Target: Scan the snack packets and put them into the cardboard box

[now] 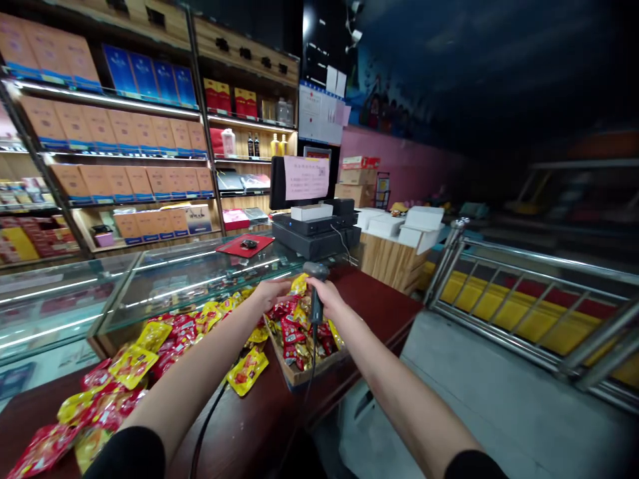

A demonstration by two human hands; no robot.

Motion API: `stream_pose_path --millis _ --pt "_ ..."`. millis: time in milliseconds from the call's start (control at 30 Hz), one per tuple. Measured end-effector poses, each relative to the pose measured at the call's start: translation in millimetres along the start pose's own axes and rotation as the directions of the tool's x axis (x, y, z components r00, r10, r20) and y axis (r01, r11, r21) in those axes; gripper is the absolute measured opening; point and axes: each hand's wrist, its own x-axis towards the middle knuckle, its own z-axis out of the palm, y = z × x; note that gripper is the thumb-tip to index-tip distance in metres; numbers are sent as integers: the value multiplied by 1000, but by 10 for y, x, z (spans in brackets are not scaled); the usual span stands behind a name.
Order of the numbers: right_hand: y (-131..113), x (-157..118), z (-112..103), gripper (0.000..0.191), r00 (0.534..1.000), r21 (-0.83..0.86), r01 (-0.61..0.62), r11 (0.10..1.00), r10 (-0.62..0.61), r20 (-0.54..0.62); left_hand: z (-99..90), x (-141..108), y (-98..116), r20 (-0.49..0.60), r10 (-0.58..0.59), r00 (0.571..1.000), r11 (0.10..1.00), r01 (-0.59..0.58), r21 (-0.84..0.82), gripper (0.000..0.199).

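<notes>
My right hand (pixel 328 298) is wrapped around the handle of a dark barcode scanner (pixel 316 307), whose head points away and whose cord hangs down. My left hand (pixel 272 294) is closed at the fingertips on a small yellow snack packet (pixel 299 285), right beside the scanner. Below both hands stands a cardboard box (pixel 299 378) filled with red and gold packets (pixel 294 339). Left of the box, a heap of red and yellow snack packets (pixel 132 364) spreads over the dark red counter (pixel 249 436). One yellow packet (pixel 248 370) lies apart, near the box.
Behind the heap runs a glass display case (pixel 164 273); a red sheet (pixel 244 245) with a small dark object lies on it. A monitor (pixel 276 183) and a black cash drawer (pixel 314 239) stand ahead. Shelves of boxed goods (pixel 120 130) rise left. A metal railing (pixel 529 273) is at right.
</notes>
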Motion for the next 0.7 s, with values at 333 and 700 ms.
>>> stream_pose_path --millis 333,700 --pt "89 -142 77 15 996 112 -87 990 83 42 -322 -47 -48 -59 -47 997 998 49 41 27" --pt "591 -694 890 22 941 53 -177 983 154 300 -1275 -752 -321 -112 33 993 987 -15 162 36"
